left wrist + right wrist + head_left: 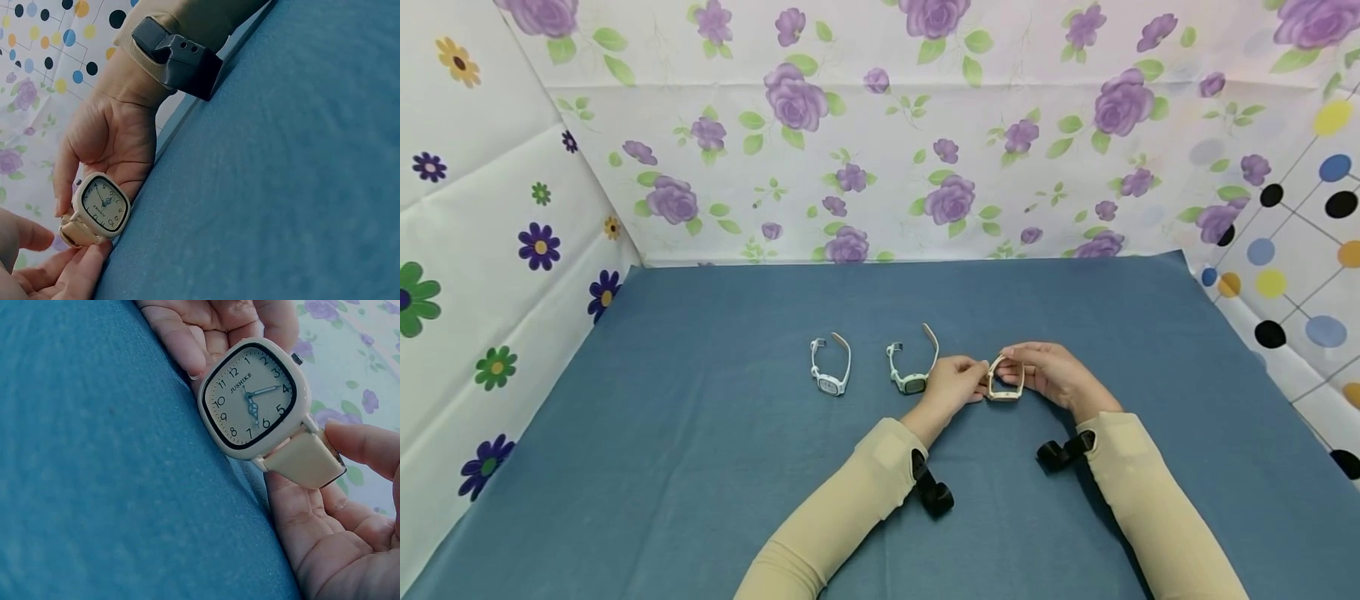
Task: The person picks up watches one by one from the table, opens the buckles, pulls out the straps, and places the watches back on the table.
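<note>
A cream wristwatch with a rounded-square case stands on its lower edge, its strap bent up into a loop. Behind it, my right hand holds the strap between thumb and fingers. From the other side my left hand pinches the watch, its fingertips at the strap end of the case. The watch dial faces the right wrist camera, with dark numerals and a crown on its side. In the left wrist view the dial appears too, with the strap folded beneath.
Just left of my left hand stands a white wristwatch with a greenish dial, its strap ends spread upward. Farther left is another white wristwatch, also unfastened. Blue cloth covers the table, and a floral curtain hangs behind.
</note>
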`<act>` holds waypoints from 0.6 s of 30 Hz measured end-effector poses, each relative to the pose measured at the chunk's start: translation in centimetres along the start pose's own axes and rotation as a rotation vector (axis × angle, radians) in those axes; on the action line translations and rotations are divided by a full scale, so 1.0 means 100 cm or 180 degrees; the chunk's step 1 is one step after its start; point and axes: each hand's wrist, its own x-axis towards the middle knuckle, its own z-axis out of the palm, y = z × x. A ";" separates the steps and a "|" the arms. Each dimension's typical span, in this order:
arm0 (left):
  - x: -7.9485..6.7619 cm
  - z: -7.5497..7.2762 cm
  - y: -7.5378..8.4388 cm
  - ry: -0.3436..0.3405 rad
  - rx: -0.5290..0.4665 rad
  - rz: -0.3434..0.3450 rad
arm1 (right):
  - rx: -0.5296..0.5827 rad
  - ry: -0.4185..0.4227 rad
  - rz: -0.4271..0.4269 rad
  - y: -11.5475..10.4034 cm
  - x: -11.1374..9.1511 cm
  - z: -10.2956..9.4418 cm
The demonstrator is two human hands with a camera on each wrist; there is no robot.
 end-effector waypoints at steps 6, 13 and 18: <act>-0.001 -0.002 0.000 -0.0079 -0.0051 0.0013 | -0.0083 0.0045 0.0003 0.000 0.000 0.000; -0.003 -0.001 0.002 -0.0140 0.0024 0.0000 | 0.0035 0.0073 0.0052 0.000 0.001 0.000; -0.003 0.000 0.003 -0.0084 0.0083 0.0021 | -0.0032 0.0116 0.0029 0.001 0.001 0.000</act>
